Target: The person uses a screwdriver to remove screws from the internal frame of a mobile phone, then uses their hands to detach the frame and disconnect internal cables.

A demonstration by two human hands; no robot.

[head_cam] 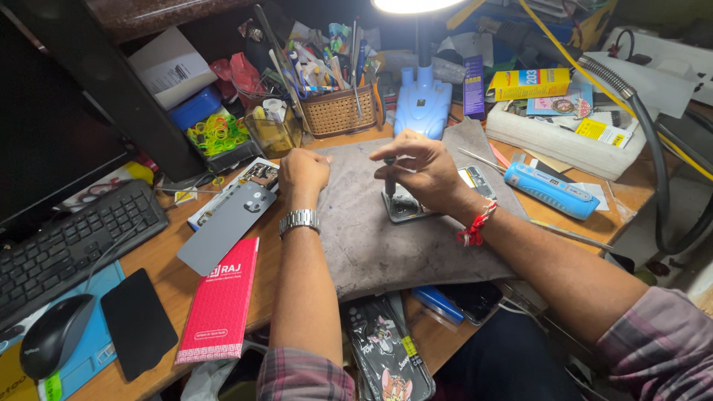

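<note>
An opened phone (407, 206) lies on a grey work mat (386, 238) in the middle of the wooden desk. My right hand (420, 169) grips a small dark screwdriver (389, 180) upright, with its tip down on the phone's inside. A red thread is tied round that wrist. My left hand (303, 169) rests as a closed fist on the mat's left edge, holding nothing that shows. A metal watch sits on its wrist.
A grey phone back cover (223, 226), a red box (220, 301) and a black phone (138, 323) lie at the left. Keyboard (70, 245) and mouse (56, 334) are further left. A blue tool (549, 189), a wicker basket (338, 111) and a lamp base (422, 100) stand behind.
</note>
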